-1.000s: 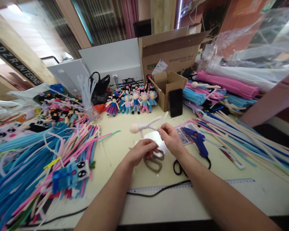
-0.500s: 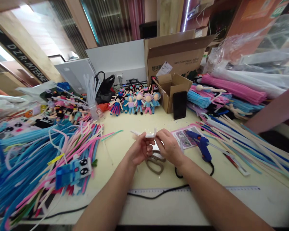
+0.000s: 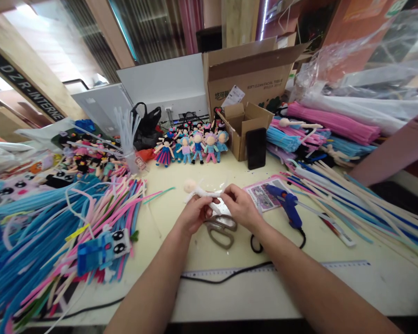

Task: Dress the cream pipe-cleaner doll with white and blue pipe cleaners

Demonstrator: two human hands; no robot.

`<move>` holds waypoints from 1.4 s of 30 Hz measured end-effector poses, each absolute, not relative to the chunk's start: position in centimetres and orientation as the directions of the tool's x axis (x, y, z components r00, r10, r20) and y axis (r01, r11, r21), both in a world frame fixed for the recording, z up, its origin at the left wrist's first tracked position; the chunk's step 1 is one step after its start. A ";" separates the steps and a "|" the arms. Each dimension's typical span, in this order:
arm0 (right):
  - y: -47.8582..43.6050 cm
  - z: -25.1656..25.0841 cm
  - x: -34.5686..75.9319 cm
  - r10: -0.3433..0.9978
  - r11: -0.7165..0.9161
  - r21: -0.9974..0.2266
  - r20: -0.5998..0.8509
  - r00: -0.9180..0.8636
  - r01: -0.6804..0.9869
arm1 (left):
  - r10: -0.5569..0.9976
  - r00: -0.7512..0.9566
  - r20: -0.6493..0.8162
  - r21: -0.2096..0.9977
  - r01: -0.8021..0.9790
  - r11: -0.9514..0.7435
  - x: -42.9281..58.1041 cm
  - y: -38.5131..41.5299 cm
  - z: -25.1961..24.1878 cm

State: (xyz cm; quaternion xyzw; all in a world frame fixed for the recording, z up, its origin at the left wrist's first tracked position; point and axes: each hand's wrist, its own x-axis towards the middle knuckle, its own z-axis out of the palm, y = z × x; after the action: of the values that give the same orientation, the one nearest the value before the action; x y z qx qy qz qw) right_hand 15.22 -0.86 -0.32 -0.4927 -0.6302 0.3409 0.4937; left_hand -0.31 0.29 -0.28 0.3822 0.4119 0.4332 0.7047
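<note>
left forearm (image 3: 156,273): bare | right forearm (image 3: 310,273): bare | left grip (image 3: 194,214): ungloved | right grip (image 3: 242,207): ungloved

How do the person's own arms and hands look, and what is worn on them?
The left hand and right hand are without gloves; no ring shows, though some fingers are hidden. The left forearm and right forearm are bare: no sleeve, watch or bracelet shows.
</note>
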 end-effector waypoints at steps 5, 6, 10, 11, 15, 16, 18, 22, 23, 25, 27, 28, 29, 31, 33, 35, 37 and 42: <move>-0.4 -0.6 15.2 0.995 0.101 -0.991 0.098 -0.035 0.091 | 0.932 0.309 -0.188 0.926 -0.259 0.273 -0.2 0.2 -0.1; -0.4 -0.7 15.2 0.996 0.088 -0.993 0.085 -0.036 0.083 | 0.935 0.305 -0.181 0.930 -0.256 0.263 -0.1 0.2 0.0; -0.4 -0.7 15.1 0.993 0.114 -0.984 0.112 -0.024 0.134 | 0.955 0.260 -0.145 0.952 -0.228 0.207 0.1 0.2 0.0; -0.5 -0.6 15.0 0.992 0.124 -0.981 0.123 -0.021 0.151 | 0.960 0.245 -0.138 0.956 -0.221 0.193 0.1 0.2 -0.1; -0.6 -0.5 14.9 0.986 0.161 -0.966 0.165 0.003 0.202 | 0.970 0.217 -0.112 0.967 -0.200 0.157 0.1 0.2 -0.3; -0.6 -0.5 14.8 0.985 0.166 -0.964 0.171 0.010 0.207 | 0.970 0.218 -0.105 0.969 -0.196 0.149 0.1 0.2 -0.3; -0.6 -0.5 14.9 0.988 0.153 -0.969 0.157 0.006 0.193 | 0.970 0.224 -0.090 0.973 -0.187 0.133 0.1 0.2 -0.3; -0.5 -0.1 15.2 0.996 -0.011 -1.000 -0.014 -0.091 0.027 | 0.965 0.256 -0.049 0.982 -0.163 0.094 -0.1 0.2 -0.3; -0.5 0.1 15.3 0.987 -0.077 -0.996 -0.071 -0.141 -0.037 | 0.963 0.266 -0.042 0.984 -0.156 0.086 -0.2 0.2 -0.3; -0.6 0.4 15.5 0.955 -0.202 -0.965 -0.156 -0.252 -0.166 | 0.959 0.283 -0.030 0.985 -0.153 0.076 -0.4 0.2 -0.1; -0.6 0.6 15.5 0.922 -0.284 -0.921 -0.186 -0.340 -0.267 | 0.955 0.296 -0.024 0.983 -0.165 0.076 -0.5 0.2 0.1; -0.6 0.6 15.5 0.915 -0.298 -0.906 -0.181 -0.361 -0.302 | 0.954 0.298 -0.025 0.981 -0.174 0.081 -0.5 0.1 0.2; -0.6 0.6 15.5 0.916 -0.294 -0.899 -0.167 -0.365 -0.326 | 0.955 0.293 -0.031 0.979 -0.185 0.088 -0.4 0.1 0.2; -0.6 0.5 15.4 0.941 -0.231 -0.912 -0.120 -0.317 -0.340 | 0.967 0.249 -0.051 0.972 -0.208 0.105 -0.2 0.0 0.3; -0.6 0.4 15.4 0.980 -0.083 -0.957 -0.027 -0.198 -0.278 | 0.981 0.169 -0.095 0.965 -0.227 0.132 0.2 -0.1 0.2; -0.7 0.4 15.4 0.990 0.122 -0.988 0.128 -0.058 -0.098 | 0.979 0.117 -0.169 0.950 -0.245 0.194 0.5 -0.3 0.1; -1.0 0.4 15.4 0.946 0.320 -0.936 0.325 0.004 0.147 | 0.959 0.151 -0.238 0.925 -0.266 0.271 0.8 -0.4 0.0; -1.8 0.3 15.2 0.794 0.590 -0.673 0.585 -0.167 0.446 | 0.948 0.194 -0.252 0.850 -0.424 0.313 1.2 -0.7 0.0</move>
State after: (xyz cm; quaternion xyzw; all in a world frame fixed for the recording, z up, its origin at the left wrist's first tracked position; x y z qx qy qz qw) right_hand 15.21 -1.81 0.28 -0.4170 -0.7433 0.1763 0.4925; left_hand 1.17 -0.68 -0.03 0.3234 0.4051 0.4888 0.7017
